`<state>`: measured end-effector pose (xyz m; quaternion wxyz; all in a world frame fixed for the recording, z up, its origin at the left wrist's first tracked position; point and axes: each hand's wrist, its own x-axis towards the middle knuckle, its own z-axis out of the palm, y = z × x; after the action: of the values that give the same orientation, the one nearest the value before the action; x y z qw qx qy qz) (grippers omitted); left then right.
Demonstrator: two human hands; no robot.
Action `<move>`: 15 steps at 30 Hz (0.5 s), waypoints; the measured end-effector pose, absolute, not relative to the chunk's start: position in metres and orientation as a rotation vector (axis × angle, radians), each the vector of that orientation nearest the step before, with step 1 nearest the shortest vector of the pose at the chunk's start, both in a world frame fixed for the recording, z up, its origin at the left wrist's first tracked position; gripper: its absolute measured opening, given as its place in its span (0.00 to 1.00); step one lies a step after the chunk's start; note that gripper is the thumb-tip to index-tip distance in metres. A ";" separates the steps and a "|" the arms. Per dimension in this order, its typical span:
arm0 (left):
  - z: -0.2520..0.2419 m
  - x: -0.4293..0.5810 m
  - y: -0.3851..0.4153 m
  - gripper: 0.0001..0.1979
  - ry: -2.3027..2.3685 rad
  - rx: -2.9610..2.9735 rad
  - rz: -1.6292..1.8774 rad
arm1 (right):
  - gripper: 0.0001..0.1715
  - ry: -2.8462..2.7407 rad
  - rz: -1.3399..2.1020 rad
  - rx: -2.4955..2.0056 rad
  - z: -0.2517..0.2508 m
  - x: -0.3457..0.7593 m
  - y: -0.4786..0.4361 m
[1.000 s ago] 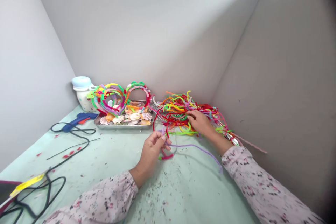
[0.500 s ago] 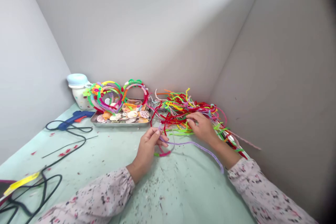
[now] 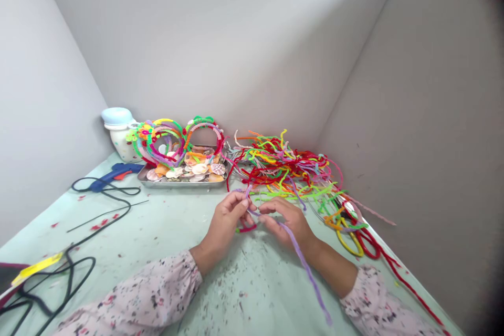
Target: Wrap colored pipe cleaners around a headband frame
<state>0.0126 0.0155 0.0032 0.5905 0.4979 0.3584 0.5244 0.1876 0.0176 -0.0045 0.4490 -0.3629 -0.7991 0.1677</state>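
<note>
Lilac chenille stem (image 3: 303,262) hangs in a long, slightly bent line from between the two hands, above the middle of the desk (image 3: 244,294) and trailing toward its front edge. The left hand (image 3: 224,226) has its fingertips (image 3: 238,202) pressed together against the thumb, pinching the stem's upper part, with a small red-and-green twist (image 3: 246,229) just below them. The right hand (image 3: 285,220) has come away from the heap and now pinches the same stem just beside the left, its fingers lightly curled, so the two hands almost touch. Exactly where each thumb meets the stem is partly hidden.

Behind them, a tangled heap of multicoloured pipe cleaners (image 3: 283,165) spreads along the back edge toward the right corner, and yellow and red loops (image 3: 350,244) lie along the right edge. Toward the back left corner sit a metal tray (image 3: 181,184) of seashells, heart-shaped pipe-cleaner wreaths (image 3: 173,139), a blue-lidded jar (image 3: 120,139) and a blue glue gun (image 3: 116,172) with its black cord (image 3: 102,210).
</note>
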 end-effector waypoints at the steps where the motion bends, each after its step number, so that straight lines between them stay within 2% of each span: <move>1: 0.004 0.013 0.015 0.09 0.850 1.171 1.205 | 0.04 -1.905 0.467 -0.948 -0.003 0.188 0.017; 5: 0.004 0.014 0.015 0.08 0.875 1.182 1.179 | 0.07 -1.695 0.817 -1.140 -0.006 0.193 0.020; 9: 0.005 0.015 0.014 0.07 0.866 1.165 1.191 | 0.09 -1.668 1.156 -1.097 -0.013 0.193 0.023; 15: 0.002 0.016 0.016 0.07 0.855 1.145 1.222 | 0.06 -1.640 1.218 -1.091 -0.004 0.193 0.022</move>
<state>0.0155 0.0160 0.0020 0.5898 0.4918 0.3672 0.5248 0.1934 0.0217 -0.0039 0.4013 -0.4314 -0.6486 0.4818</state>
